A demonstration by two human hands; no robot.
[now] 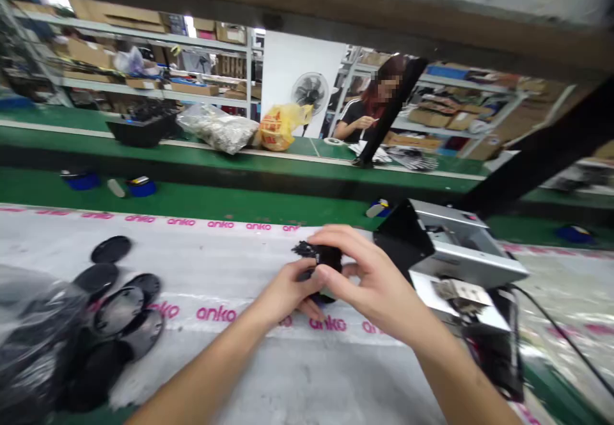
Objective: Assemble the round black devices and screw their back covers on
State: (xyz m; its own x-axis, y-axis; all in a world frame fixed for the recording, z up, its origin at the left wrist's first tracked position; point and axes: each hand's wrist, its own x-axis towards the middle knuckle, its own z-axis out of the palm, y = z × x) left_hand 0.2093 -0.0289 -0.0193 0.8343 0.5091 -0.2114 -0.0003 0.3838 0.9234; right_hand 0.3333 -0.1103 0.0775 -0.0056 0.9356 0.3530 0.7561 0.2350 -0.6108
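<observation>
Both hands close narrowly on a small black tufted object [322,260] at the middle of the table, the left hand [285,294] cradling from below, the right hand [378,281] over it (seemingly to steady it), on a white pink-printed plastic sheet [230,265], a silver metal machine [460,252] near on the right, flat black oval pieces [111,249] left

Bright, even light is falling around the fingers [343,240], while wide-angle distortion is bending the edges beyond them.
</observation>
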